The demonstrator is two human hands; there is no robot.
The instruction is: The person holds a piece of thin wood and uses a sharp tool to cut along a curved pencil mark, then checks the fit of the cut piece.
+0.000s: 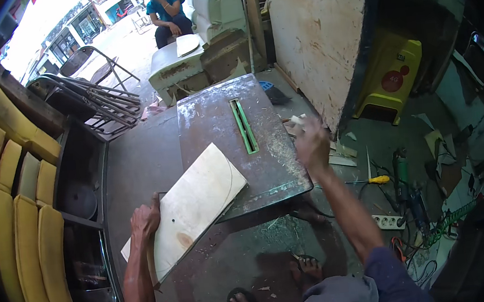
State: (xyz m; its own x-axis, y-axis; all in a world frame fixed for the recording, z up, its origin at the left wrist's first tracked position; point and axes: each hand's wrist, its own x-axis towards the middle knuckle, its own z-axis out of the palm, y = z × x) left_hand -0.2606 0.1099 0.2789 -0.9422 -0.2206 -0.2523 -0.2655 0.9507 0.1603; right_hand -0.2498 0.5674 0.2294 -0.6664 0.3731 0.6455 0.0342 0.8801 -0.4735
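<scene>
A pale wooden board (192,205) lies slantwise across the near left part of a worn brown worktable (209,110). It has a curved line near its far right end, a small dark hole and a brown spot. My left hand (145,219) is closed on the board's left edge, one finger lying along it. Past the table's right edge, my right hand (314,147) is raised and smeared by motion. A small whitish piece (298,120) shows at its fingertips; whether they hold it is unclear. A long green-edged slot (243,126) runs through the tabletop.
Yellow cushions (24,247) line the left, near folded metal chairs (82,99). A seated person (168,15) is beside a worn armchair (214,14). On the right floor are a yellow-handled screwdriver (379,180), a power strip (388,222), cables, tools and scraps, below a yellow plastic stand (392,75).
</scene>
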